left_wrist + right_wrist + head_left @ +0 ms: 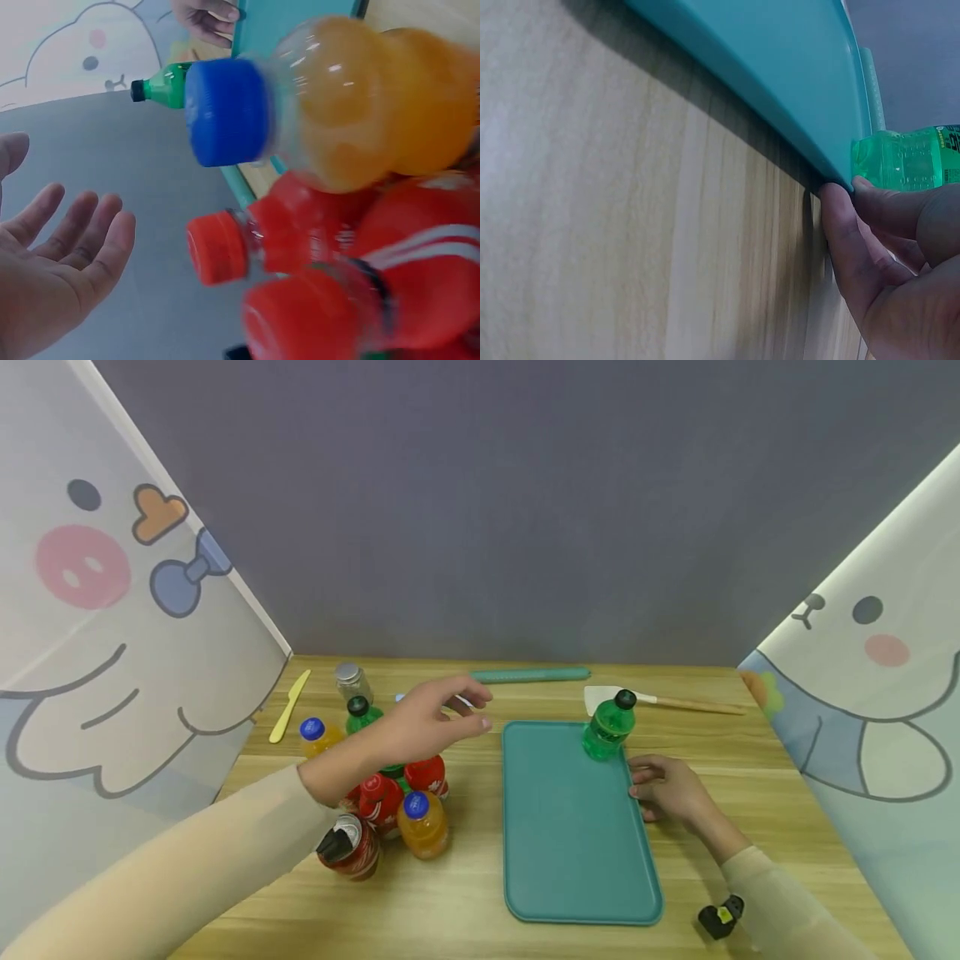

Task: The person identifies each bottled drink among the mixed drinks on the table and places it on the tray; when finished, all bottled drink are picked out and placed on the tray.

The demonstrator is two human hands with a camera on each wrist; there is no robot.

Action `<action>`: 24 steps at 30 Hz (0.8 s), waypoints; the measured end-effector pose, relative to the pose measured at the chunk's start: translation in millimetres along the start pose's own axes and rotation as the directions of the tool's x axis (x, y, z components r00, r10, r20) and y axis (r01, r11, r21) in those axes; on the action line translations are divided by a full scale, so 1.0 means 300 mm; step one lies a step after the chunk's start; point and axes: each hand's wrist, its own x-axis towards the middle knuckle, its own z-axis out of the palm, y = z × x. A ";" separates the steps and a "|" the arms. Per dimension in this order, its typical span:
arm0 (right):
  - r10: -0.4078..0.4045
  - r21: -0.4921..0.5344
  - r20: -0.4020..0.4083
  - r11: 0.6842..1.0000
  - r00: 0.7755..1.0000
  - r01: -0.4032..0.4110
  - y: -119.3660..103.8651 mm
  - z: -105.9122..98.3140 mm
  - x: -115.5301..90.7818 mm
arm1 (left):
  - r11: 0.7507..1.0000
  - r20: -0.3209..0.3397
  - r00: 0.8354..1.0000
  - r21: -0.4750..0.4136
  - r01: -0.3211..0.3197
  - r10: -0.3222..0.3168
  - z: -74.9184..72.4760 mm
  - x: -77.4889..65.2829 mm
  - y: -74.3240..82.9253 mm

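My left hand [429, 718] hovers above a cluster of drinks with its fingers loosely bent and nothing in them. Under and around it stand a blue-capped orange drink bottle [424, 827], red-capped bottles [380, 800], a second orange bottle [318, 737], a green bottle [362, 713] and a red can [351, 847]; my forearm partly hides the group. On the right, my right hand [667, 789] pinches the side rim of a teal tray [573, 835], thumb and fingertips at its edge in the right wrist view. A green bottle with a black cap [609, 727] stands upright at the tray's far right corner.
Behind the tray lie a teal stick-like item [532, 675] and a white-headed spatula [697, 703] with a wooden handle. A yellow knife [289, 707] and a silver-lidded jar [351, 681] are at the back left. A small black object [720, 917] is by my right sleeve.
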 end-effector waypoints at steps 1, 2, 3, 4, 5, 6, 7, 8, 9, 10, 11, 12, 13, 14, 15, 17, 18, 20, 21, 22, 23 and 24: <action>0.000 0.002 0.001 1.000 1.000 0.000 -0.001 0.000 0.000 | 1.000 -0.008 1.000 0.001 -0.002 0.002 -0.005 -0.018 -0.007; 0.003 0.005 0.001 1.000 1.000 -0.003 -0.002 0.000 0.000 | 1.000 -0.015 1.000 0.001 -0.003 0.003 -0.010 -0.037 -0.014; 0.004 0.006 0.003 1.000 1.000 -0.004 -0.003 0.001 0.000 | 1.000 -0.021 1.000 0.008 -0.003 0.003 -0.015 -0.057 -0.020; 0.006 0.007 0.002 1.000 1.000 -0.006 -0.003 0.003 0.000 | 1.000 -0.026 1.000 0.017 -0.009 0.009 -0.020 -0.078 -0.029; 0.007 0.007 0.002 1.000 1.000 -0.007 -0.003 0.004 0.001 | 1.000 -0.031 0.999 0.020 -0.011 0.012 -0.025 -0.098 -0.039; 0.007 0.008 0.003 1.000 1.000 -0.007 -0.003 0.006 0.001 | 0.999 -0.036 0.999 0.027 -0.017 0.018 -0.029 -0.119 -0.049; 0.007 0.009 0.004 1.000 1.000 -0.007 -0.003 0.008 0.001 | 0.999 -0.046 0.999 0.039 -0.024 0.026 -0.033 -0.140 -0.061; 0.006 0.008 0.005 1.000 1.000 -0.006 -0.002 0.009 0.001 | 0.998 -0.054 0.998 0.050 -0.027 0.030 -0.037 -0.161 -0.071; 0.007 0.009 0.004 1.000 1.000 -0.007 -0.002 0.009 0.001 | 0.998 -0.067 0.997 0.061 -0.031 0.035 -0.041 -0.181 -0.082; 0.004 0.007 0.005 1.000 1.000 -0.004 -0.002 0.009 0.001 | 0.997 -0.081 0.996 0.068 -0.032 0.037 -0.044 -0.200 -0.093; 0.002 0.006 0.006 1.000 1.000 -0.002 -0.001 0.008 0.001 | 0.997 -0.094 0.995 0.074 -0.028 0.035 -0.048 -0.216 -0.103; -0.002 0.002 0.007 1.000 1.000 0.002 0.000 0.007 0.001 | 0.996 -0.108 0.994 0.083 -0.027 0.036 -0.052 -0.233 -0.112; -0.002 -0.001 0.006 1.000 1.000 0.002 0.001 0.006 0.002 | 0.996 -0.122 0.992 0.089 -0.022 0.033 -0.057 -0.248 -0.121; 0.001 -0.003 0.003 1.000 1.000 -0.001 0.001 0.005 0.003 | 0.996 -0.132 0.991 0.087 -0.014 0.026 -0.061 -0.262 -0.129; 0.005 -0.003 -0.002 1.000 1.000 -0.005 0.001 0.004 0.004 | 0.996 -0.142 0.990 0.090 -0.011 0.024 -0.066 -0.276 -0.136; -0.001 -0.012 0.000 1.000 1.000 0.001 0.002 0.002 0.005 | 0.996 -0.153 0.988 0.094 0.002 0.013 -0.076 -0.303 -0.152; 0.001 -0.012 -0.001 1.000 1.000 -0.001 0.002 0.001 0.006 | 0.996 -0.158 0.987 0.093 0.009 0.006 -0.080 -0.317 -0.160; 0.010 -0.007 -0.005 1.000 1.000 -0.010 0.002 0.001 0.008 | 0.996 -0.164 0.986 0.084 0.025 -0.011 -0.086 -0.342 -0.174; 0.009 -0.007 -0.005 1.000 1.000 -0.009 0.002 0.001 0.007 | 0.996 -0.164 0.986 0.084 0.032 -0.018 -0.088 -0.355 -0.181; 0.002 -0.012 0.000 1.000 1.000 -0.002 0.003 0.001 0.007 | 0.996 -0.163 0.986 0.077 0.043 -0.030 -0.090 -0.367 -0.188; 0.004 -0.012 -0.003 1.000 1.000 -0.004 0.003 0.002 0.005 | 0.996 -0.161 0.986 0.068 0.052 -0.041 -0.092 -0.378 -0.194; 0.002 -0.014 -0.003 1.000 1.000 -0.002 0.003 0.002 0.004 | 0.996 -0.157 0.986 0.058 0.061 -0.051 -0.092 -0.388 -0.199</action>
